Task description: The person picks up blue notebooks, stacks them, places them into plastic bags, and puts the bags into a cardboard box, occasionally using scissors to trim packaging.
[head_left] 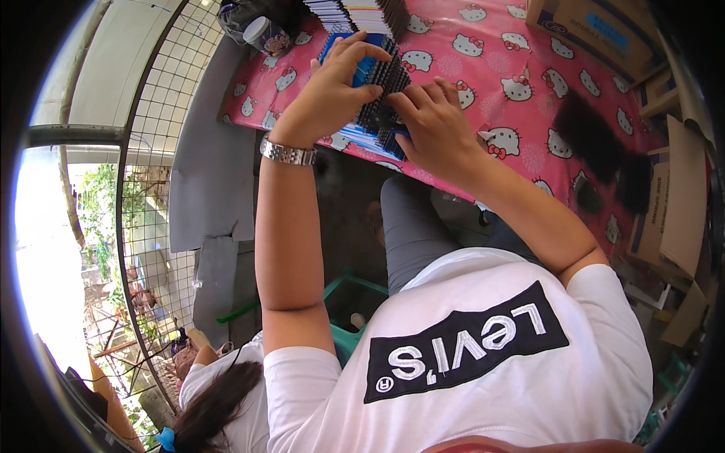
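A stack of spiral-bound notebooks (pixel 387 78) stands at the near edge of a table with a pink patterned cover. The top notebook has a blue cover, and black coil bindings line the stack's right side. My left hand (pixel 325 94), with a metal watch on its wrist, lies over the top with fingers and thumb curved around the blue notebook. Against the coils, my right hand (pixel 438 124) grips the stack's right side with bent fingers, its thumb low near the front corner. Pale page edges show at the bottom front.
Behind stands another stack of notebooks (pixel 375 16). A cup (pixel 266 35) and a dark bag (pixel 245 11) sit at the back left. Cardboard boxes (pixel 604 34) line the right side. Wire mesh (pixel 162 98) rises at left; another person (pixel 226 400) is at lower left, near a green plastic bin (pixel 351 291).
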### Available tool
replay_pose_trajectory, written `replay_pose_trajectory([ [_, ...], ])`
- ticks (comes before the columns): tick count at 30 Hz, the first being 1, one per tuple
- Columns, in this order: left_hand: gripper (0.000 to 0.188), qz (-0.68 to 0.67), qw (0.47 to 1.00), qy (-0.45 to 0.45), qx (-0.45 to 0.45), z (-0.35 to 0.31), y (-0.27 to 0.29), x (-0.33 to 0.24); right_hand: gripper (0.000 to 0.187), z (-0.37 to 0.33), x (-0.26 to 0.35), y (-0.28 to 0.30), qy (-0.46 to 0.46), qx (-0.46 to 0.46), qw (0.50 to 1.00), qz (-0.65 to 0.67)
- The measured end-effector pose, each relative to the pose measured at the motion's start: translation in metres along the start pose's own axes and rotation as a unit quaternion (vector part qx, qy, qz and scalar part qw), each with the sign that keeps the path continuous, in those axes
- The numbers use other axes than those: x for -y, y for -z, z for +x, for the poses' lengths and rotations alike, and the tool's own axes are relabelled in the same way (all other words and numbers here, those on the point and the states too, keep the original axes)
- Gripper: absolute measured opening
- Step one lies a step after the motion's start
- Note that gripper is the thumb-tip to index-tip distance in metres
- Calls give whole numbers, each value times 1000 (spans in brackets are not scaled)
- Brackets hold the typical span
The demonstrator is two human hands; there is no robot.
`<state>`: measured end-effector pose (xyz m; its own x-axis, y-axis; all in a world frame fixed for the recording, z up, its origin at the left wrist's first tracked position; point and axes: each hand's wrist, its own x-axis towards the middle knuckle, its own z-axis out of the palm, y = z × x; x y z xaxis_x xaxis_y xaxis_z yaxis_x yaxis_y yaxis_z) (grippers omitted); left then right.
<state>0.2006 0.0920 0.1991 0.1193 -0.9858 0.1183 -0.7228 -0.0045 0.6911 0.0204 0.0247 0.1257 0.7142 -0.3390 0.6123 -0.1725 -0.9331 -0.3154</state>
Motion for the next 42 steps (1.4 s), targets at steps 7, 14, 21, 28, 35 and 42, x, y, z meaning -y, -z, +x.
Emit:
replay_pose_trajectory([
  [7,46,-134,990,41,31,-5,10,-9,39,0,4,-5,-3,3,999,52],
  [14,45,-109,994,26,16,-5,7,-10,34,-1,3,-10,0,-12,999,33],
  [21,47,-138,990,14,12,-6,6,-7,27,-2,4,-10,-6,4,999,43],
  [28,56,-41,999,4,11,-7,8,-4,23,8,18,16,-365,349,694,513],
  [35,61,-34,999,8,20,-4,7,-6,35,-15,2,-5,-75,61,994,50],
  [42,58,-4,1000,2,7,-2,7,-5,30,-6,-1,-11,-19,60,998,24],
])
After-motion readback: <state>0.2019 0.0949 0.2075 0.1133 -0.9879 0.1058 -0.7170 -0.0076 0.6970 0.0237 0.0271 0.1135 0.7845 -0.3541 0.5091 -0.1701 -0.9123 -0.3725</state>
